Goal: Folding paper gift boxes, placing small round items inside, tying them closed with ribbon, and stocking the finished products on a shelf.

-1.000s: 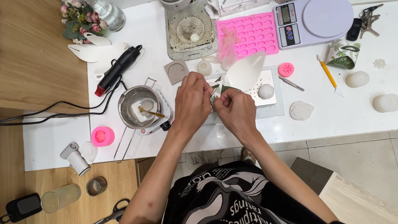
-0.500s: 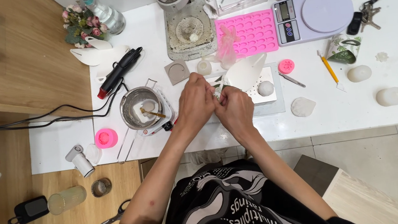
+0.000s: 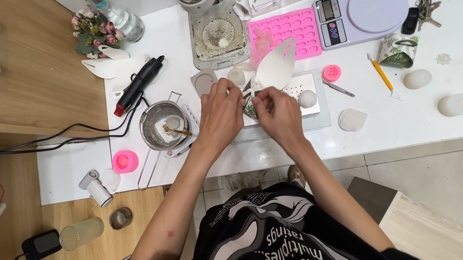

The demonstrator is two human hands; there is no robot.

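Both hands pinching small white-green piece over grey tray [image 3: 324, 114], counter centre. Left hand [image 3: 221, 116] & right hand [image 3: 277, 112] narrow, fingertips on it. Work it slow, keep clear of white cone [image 3: 275, 67] and steel pot [image 3: 163, 123].

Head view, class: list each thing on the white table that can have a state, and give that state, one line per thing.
left hand: fingers pinched on a small thing, kind unclear
right hand: fingers pinched on the same thing
white cone mould: tilted, tip pointing away
metal pot: open, spoon inside
pink mould tray: lying flat, cavities up
kitchen scale: platform bare
pencil: lying flat
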